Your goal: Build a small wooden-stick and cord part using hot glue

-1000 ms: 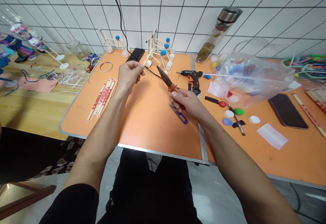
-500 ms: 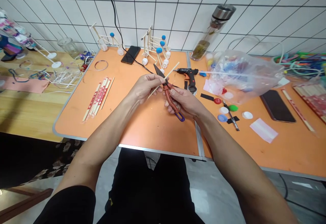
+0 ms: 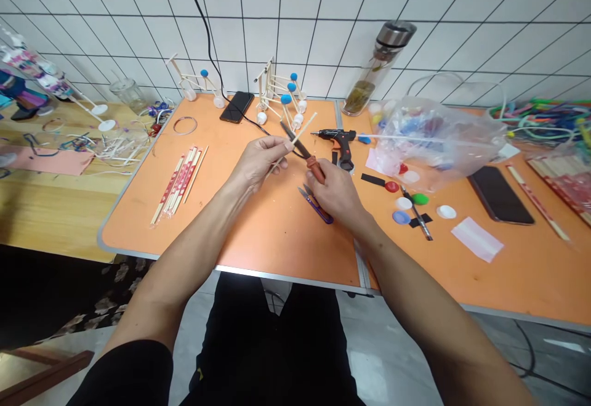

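Observation:
My left hand [image 3: 261, 161] pinches a thin wooden stick [image 3: 307, 125] between thumb and fingers, its upper end slanting toward the wall. My right hand [image 3: 338, 191] is wrapped round the red handles of long-nosed pliers [image 3: 315, 167]. Their dark jaws cross the stick near my left fingertips; whether they grip it I cannot tell. Thread snips [image 3: 316, 207] with a blue-purple handle lie under my right hand. Several paper-wrapped chopsticks [image 3: 179, 185] lie to the left, beside a bare stick [image 3: 196, 174].
Stick frames with blue and white caps [image 3: 286, 98] stand by the wall. A glue gun [image 3: 340, 142], a tea bottle [image 3: 378, 67], a plastic bag [image 3: 443, 138] and loose caps [image 3: 420, 199] lie to the right. Two phones [image 3: 237, 107] rest on the table.
The pliers have turned edge-on, and my right hand has shifted slightly right with its back now upward. The snips show more fully on the table. My left hand keeps the stick.

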A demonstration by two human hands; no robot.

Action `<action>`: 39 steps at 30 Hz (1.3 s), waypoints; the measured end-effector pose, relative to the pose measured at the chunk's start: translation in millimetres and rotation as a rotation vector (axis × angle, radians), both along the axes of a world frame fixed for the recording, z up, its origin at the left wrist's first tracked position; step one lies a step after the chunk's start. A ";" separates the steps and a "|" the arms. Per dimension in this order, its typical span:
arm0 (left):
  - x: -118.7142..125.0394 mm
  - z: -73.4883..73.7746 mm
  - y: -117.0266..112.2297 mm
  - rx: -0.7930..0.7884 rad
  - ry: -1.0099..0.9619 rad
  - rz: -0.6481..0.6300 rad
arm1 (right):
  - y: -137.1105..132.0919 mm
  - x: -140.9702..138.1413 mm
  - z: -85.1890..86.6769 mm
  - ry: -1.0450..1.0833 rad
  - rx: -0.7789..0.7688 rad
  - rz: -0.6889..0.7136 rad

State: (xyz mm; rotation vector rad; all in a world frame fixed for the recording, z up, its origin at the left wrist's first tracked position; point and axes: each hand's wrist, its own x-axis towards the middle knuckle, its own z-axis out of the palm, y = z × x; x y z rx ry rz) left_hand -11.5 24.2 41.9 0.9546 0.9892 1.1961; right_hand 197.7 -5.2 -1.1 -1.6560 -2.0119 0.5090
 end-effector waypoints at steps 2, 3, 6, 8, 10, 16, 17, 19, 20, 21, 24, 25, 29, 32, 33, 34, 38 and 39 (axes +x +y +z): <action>-6.3 2.0 3.2 0.014 -0.016 0.066 | 5.3 7.3 -0.3 0.178 -0.063 0.026; -9.2 2.8 4.8 0.011 -0.026 0.092 | 7.2 10.6 -0.1 0.240 -0.077 0.038; -13.2 4.6 7.3 -0.028 -0.020 0.128 | 8.5 16.6 1.7 0.343 -0.103 0.086; -11.9 5.7 6.7 -0.050 -0.003 0.124 | 7.0 17.4 3.3 0.411 -0.146 0.141; -9.0 7.1 5.0 -0.062 0.004 0.112 | 5.3 16.9 4.3 0.482 -0.198 0.191; -3.7 9.7 1.3 -0.060 -0.008 0.091 | 4.6 16.2 1.0 0.578 -0.252 0.225; -3.1 9.8 0.6 -0.055 -0.012 0.081 | 5.1 16.5 0.1 0.577 -0.252 0.225; -1.8 10.0 -1.1 -0.048 -0.021 0.060 | 6.2 17.1 -1.4 0.557 -0.248 0.219; -1.0 10.0 -1.9 -0.047 -0.026 0.050 | 6.8 17.4 -1.9 0.547 -0.246 0.216; -0.1 9.9 -2.7 -0.046 -0.030 0.039 | 7.3 17.7 -2.2 0.547 -0.242 0.214; 2.3 8.9 -4.3 -0.051 -0.030 0.013 | 7.9 18.5 -1.7 0.589 -0.243 0.227; 3.1 8.4 -4.6 -0.056 -0.024 0.007 | 7.7 18.6 -1.2 0.601 -0.244 0.236; 5.6 7.1 -6.1 -0.054 -0.001 -0.008 | 5.5 18.6 2.6 0.588 -0.231 0.270; 7.3 8.9 -8.5 -0.057 0.021 -0.014 | 4.2 18.0 6.1 0.558 -0.224 0.276; 7.8 9.8 -9.3 -0.062 0.030 -0.015 | 4.0 17.9 7.2 0.549 -0.219 0.276; 8.4 10.7 -10.1 -0.067 0.037 -0.016 | 3.9 17.9 8.2 0.540 -0.214 0.278; 10.0 12.8 -11.3 -0.081 0.047 -0.019 | 3.6 18.5 11.6 0.492 -0.195 0.274; 10.3 12.9 -11.3 -0.082 0.046 -0.018 | 3.4 18.5 12.5 0.480 -0.191 0.270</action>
